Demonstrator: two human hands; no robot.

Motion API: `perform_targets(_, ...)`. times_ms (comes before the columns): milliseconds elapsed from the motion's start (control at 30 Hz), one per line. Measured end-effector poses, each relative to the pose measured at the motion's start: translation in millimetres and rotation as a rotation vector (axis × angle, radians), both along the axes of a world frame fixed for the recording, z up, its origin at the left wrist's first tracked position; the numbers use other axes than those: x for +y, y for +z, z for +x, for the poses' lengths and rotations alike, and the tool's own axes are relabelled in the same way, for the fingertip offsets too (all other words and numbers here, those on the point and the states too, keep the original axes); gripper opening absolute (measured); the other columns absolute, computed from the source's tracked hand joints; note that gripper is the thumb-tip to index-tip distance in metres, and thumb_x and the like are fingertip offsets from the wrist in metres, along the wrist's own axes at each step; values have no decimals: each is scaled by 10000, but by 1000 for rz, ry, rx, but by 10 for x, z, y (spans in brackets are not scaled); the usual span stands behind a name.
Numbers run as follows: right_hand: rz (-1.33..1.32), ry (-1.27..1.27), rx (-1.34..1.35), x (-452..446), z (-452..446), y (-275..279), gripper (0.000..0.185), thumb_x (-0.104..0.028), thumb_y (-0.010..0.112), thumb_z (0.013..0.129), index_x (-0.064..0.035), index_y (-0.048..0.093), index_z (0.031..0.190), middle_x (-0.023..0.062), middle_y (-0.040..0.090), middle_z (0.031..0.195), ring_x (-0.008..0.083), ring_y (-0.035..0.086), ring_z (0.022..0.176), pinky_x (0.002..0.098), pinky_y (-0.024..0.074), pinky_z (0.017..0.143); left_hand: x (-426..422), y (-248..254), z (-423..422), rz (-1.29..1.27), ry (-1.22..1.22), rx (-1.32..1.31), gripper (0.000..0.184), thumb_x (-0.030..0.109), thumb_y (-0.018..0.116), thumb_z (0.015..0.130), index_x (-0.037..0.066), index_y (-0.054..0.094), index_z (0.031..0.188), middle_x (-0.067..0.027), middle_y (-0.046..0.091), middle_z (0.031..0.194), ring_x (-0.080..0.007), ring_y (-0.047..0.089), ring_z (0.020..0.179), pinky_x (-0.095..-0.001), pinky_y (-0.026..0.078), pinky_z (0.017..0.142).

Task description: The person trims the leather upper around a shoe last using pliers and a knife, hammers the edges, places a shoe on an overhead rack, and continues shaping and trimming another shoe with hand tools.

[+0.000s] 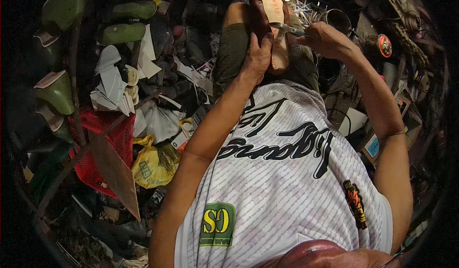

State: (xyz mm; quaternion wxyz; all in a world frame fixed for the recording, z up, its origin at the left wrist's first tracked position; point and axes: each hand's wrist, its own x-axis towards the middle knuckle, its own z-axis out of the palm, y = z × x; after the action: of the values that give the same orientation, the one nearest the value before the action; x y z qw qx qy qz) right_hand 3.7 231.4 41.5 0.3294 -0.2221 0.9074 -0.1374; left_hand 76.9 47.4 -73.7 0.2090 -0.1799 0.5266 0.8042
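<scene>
A shoe under construction (279, 58) lies sole-up across my lap, its brown upper (258, 15) wrapped around a tan insole printed "FLEXON". My left hand (258, 55) grips its near left side, thumb and fingers pressed against the edge. In my right hand (327, 39), fingers are closed around a silver metal tool that looks like pincers (292, 29). Its head rests over the middle of the insole, touching or just above it; I cannot tell which. Part of the handle is hidden in my fist.
Green shoe lasts (123, 34) stand on the left. White scraps (112, 79), a red mesh basket (100, 167), a brown board (114, 177) and a yellow plastic bag (152, 167) lie below. A round metal container (337, 19) and a red-rimmed tin (384, 45) are on the right.
</scene>
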Motion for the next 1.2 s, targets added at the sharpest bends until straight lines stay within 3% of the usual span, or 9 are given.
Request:
perform_targets(133,47,-50,12,137,-18,-394,345,-355,591,898,-18,649,945,231,602,696,340,612,605,428,470,570,7,84,-20,59,10,-6,884,465,560,898,-60,108,1447,-231,344,1402,-283,389,1257,-317,346,1028)
perform_targets(300,-246,-281,153,227,193,-819,283,-294,611,874,-23,651,946,222,623,747,406,610,708,451,481,621,141,2,-144,-327,164,-42,744,396,594,864,-45,294,1384,-224,456,1312,-282,503,1143,-333,449,907)
perform_targets(567,-28,-123,237,65,196,-134,411,-407,578,890,-1,613,840,211,555,640,385,538,587,422,439,567,142,266,-99,-352,154,4,554,356,558,869,-5,413,1263,-231,580,1101,-334,595,969,-374,483,805)
perform_targets(833,-617,-13,414,-224,76,-94,386,-387,490,956,-15,563,878,184,509,618,340,513,543,359,423,524,121,168,-105,-439,87,5,648,366,566,882,-81,356,1301,-311,525,1196,-378,546,1110,-406,462,872)
perform_targets(967,-210,46,366,-87,-86,-571,351,-373,502,944,-37,575,875,185,574,688,365,590,621,421,457,564,101,118,-172,-411,89,16,658,376,572,877,-82,359,1299,-305,525,1195,-368,556,1095,-390,467,866)
perform_targets(1033,-110,50,446,-203,-42,-99,382,-398,481,949,-37,574,865,176,579,682,361,581,607,416,453,556,42,182,-131,-479,8,85,664,381,575,880,-52,344,1327,-276,535,1188,-343,574,1052,-374,480,838)
perform_targets(1100,-336,16,438,-208,54,109,393,-425,480,946,-53,602,910,168,588,698,339,566,583,379,449,544,45,338,-94,-320,-15,46,657,374,581,880,-43,338,1325,-244,550,1169,-316,584,1020,-376,483,825)
perform_targets(1167,-942,-152,429,-209,195,50,381,-421,491,942,-64,624,954,173,591,726,333,545,576,349,440,541,91,346,-84,-432,58,-73,642,354,590,880,-51,338,1310,-231,549,1164,-305,583,1014,-389,478,827)
perform_targets(1200,-1086,-172,301,-94,192,-449,376,-414,491,944,-67,631,973,184,581,745,335,509,562,338,434,532,79,329,-79,-435,51,-69,642,354,590,880,-51,338,1310,-231,549,1164,-305,583,1014,-389,478,827)
